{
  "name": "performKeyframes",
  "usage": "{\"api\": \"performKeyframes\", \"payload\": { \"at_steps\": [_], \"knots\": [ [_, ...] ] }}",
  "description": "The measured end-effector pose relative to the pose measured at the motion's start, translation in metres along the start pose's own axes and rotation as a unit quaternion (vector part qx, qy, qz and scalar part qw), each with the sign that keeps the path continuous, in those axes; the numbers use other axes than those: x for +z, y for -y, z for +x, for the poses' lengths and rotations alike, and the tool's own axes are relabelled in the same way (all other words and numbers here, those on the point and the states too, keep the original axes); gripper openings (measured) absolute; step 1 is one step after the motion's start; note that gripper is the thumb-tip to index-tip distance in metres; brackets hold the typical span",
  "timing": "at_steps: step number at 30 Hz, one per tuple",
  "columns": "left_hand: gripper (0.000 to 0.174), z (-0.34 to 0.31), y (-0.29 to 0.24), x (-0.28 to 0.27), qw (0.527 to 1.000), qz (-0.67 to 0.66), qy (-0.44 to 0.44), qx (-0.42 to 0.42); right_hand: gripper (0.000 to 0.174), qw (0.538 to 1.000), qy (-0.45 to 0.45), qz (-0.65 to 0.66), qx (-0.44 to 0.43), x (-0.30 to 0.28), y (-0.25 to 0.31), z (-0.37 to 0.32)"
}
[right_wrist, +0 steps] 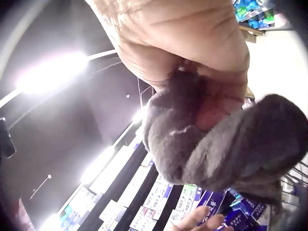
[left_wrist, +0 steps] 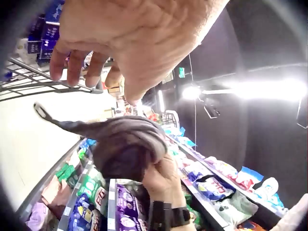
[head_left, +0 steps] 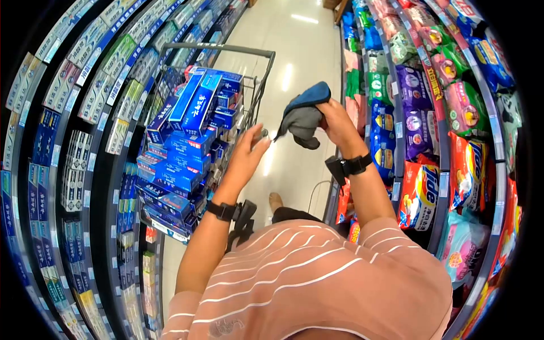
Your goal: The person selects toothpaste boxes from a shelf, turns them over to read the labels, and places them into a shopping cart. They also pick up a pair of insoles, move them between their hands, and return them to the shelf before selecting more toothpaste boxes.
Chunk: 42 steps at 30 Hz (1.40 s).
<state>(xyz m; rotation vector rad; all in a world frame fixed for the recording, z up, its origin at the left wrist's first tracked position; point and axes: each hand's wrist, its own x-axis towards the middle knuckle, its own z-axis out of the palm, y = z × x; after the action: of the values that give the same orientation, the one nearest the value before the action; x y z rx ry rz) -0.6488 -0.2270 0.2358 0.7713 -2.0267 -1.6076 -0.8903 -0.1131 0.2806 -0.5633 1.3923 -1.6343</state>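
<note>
A grey cleaning cloth with a blue side [head_left: 303, 116] hangs bunched up over the aisle, gripped by my right hand [head_left: 339, 127]. In the left wrist view the cloth [left_wrist: 125, 139] trails a thin end with a small loop toward the left. The right wrist view shows its fuzzy grey folds [right_wrist: 183, 144] tucked under the curled fingers. My left hand [head_left: 248, 152] is held in the air beside the display rack, its fingers loosely bent with nothing in them. Blue toothpaste boxes [head_left: 195, 107] are piled in that rack, just left of this hand.
The wire display rack [head_left: 263, 54] juts into the aisle at left. Shelves of toothpaste boxes [head_left: 93, 102] line the left side. Bagged detergent [head_left: 419, 190] and purple packs [head_left: 416, 90] fill the right shelves. Pale floor [head_left: 283, 62] runs between them; a foot [head_left: 275, 199] shows below.
</note>
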Motion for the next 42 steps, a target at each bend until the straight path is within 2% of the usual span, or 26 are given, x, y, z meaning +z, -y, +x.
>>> {"api": "performKeyframes", "payload": {
  "at_steps": [3, 6, 8, 9, 10, 11, 12, 13, 15, 17, 18, 19, 20, 21, 22, 23, 24, 26, 28, 29, 34, 36, 37, 38, 40, 42],
  "knots": [
    [0.058, 0.015, -0.04, 0.012, 0.999, -0.044, 0.012, -0.021, 0.031, 0.999, 0.048, -0.023, 0.001, 0.012, 0.002, -0.002],
    [0.057, 0.029, -0.034, 0.034, 0.997, 0.019, 0.02, 0.069, 0.031, 0.995, 0.091, 0.011, 0.026, 0.023, -0.001, -0.008],
    [0.052, 0.034, -0.028, 0.039, 0.998, -0.048, 0.028, -0.01, 0.03, 0.997, 0.067, -0.016, 0.035, 0.022, -0.002, -0.011],
    [0.044, 0.043, -0.003, 0.045, 0.999, -0.017, -0.008, 0.043, 0.031, 0.998, 0.044, -0.018, 0.03, 0.022, 0.0, -0.012],
    [0.038, 0.035, -0.021, 0.037, 1.0, -0.027, 0.011, 0.009, 0.032, 0.999, 0.023, -0.019, 0.029, 0.017, -0.001, -0.014],
    [0.034, 0.034, -0.009, 0.04, 0.999, -0.027, -0.007, 0.032, 0.033, 0.999, 0.014, -0.027, 0.022, 0.008, -0.007, -0.012],
    [0.029, 0.029, -0.013, 0.04, 0.998, -0.047, 0.002, -0.044, 0.033, 0.999, 0.001, -0.038, 0.016, -0.002, -0.013, -0.01],
    [0.025, 0.022, -0.019, 0.038, 0.998, -0.036, -0.008, -0.043, 0.036, 0.999, -0.02, -0.036, 0.015, -0.011, -0.022, -0.007],
    [0.024, 0.02, -0.022, 0.036, 0.998, -0.029, -0.01, -0.062, 0.041, 0.997, -0.069, -0.036, 0.013, -0.024, -0.038, -0.004],
    [0.027, 0.02, -0.02, 0.032, 0.994, -0.031, -0.001, -0.105, 0.051, 0.994, -0.089, -0.061, -0.018, -0.011, -0.033, -0.012],
    [0.028, 0.021, -0.02, 0.031, 0.996, -0.022, -0.003, -0.085, 0.056, 0.992, -0.098, -0.072, -0.035, -0.004, -0.029, -0.017],
    [0.029, 0.021, -0.02, 0.031, 0.998, -0.012, -0.004, -0.066, 0.07, 0.995, -0.022, -0.096, -0.018, 0.001, -0.024, -0.024],
    [0.03, 0.02, -0.02, 0.032, 0.999, -0.003, -0.005, -0.049, 0.077, 0.992, 0.027, -0.124, -0.003, 0.003, -0.033, -0.024],
    [0.03, 0.022, -0.018, 0.031, 1.0, 0.014, 0.019, 0.009, 0.078, 0.991, 0.069, -0.115, 0.025, 0.007, -0.038, -0.027],
    [0.029, 0.02, -0.018, 0.035, 1.0, 0.002, 0.023, 0.005, 0.08, 0.987, 0.109, -0.106, 0.054, 0.013, -0.044, -0.029],
    [0.027, 0.017, -0.018, 0.04, 1.0, -0.011, 0.028, 0.002, 0.079, 0.985, 0.155, -0.014, 0.073, 0.021, -0.054, -0.029],
    [0.027, 0.015, -0.019, 0.042, 0.999, -0.022, 0.034, 0.0, 0.076, 0.984, 0.156, 0.034, 0.082, 0.028, -0.06, -0.029],
    [0.025, 0.012, -0.016, 0.037, 0.999, -0.04, 0.016, -0.014, 0.064, 0.983, 0.154, 0.064, 0.073, 0.035, -0.061, -0.03],
    [0.024, 0.011, -0.013, 0.03, 0.998, -0.03, -0.001, -0.05, 0.054, 0.986, 0.159, -0.009, 0.055, 0.039, -0.065, -0.023],
    [0.024, 0.009, -0.015, 0.029, 0.999, 0.02, -0.039, -0.029, 0.05, 0.986, 0.156, -0.047, 0.045, 0.039, -0.064, -0.021],
    [0.031, 0.014, -0.014, 0.008, 0.988, -0.077, -0.086, -0.099, 0.037, 0.987, 0.108, -0.113, 0.045, 0.032, -0.043, 0.002],
    [0.033, 0.01, -0.019, -0.004, 0.991, -0.051, -0.109, -0.061, 0.036, 0.977, 0.095, -0.191, 0.015, 0.023, -0.034, 0.019],
    [0.031, 0.007, -0.016, -0.008, 0.99, -0.038, -0.132, -0.034, 0.029, 0.972, 0.091, -0.211, -0.056, 0.021, -0.033, 0.03],
    [0.03, 0.004, -0.011, -0.011, 0.987, -0.027, -0.155, -0.008, 0.027, 0.952, 0.085, -0.28, -0.085, 0.016, -0.025, 0.039],
    [0.027, -0.006, -0.003, -0.025, 0.986, -0.05, -0.148, -0.057, 0.025, 0.898, 0.073, -0.412, -0.137, 0.015, -0.004, 0.053],
    [0.027, -0.021, -0.004, -0.04, 0.986, -0.022, -0.159, -0.04, 0.025, 0.891, 0.02, -0.415, -0.182, 0.008, 0.007, 0.084]
  ]
}}
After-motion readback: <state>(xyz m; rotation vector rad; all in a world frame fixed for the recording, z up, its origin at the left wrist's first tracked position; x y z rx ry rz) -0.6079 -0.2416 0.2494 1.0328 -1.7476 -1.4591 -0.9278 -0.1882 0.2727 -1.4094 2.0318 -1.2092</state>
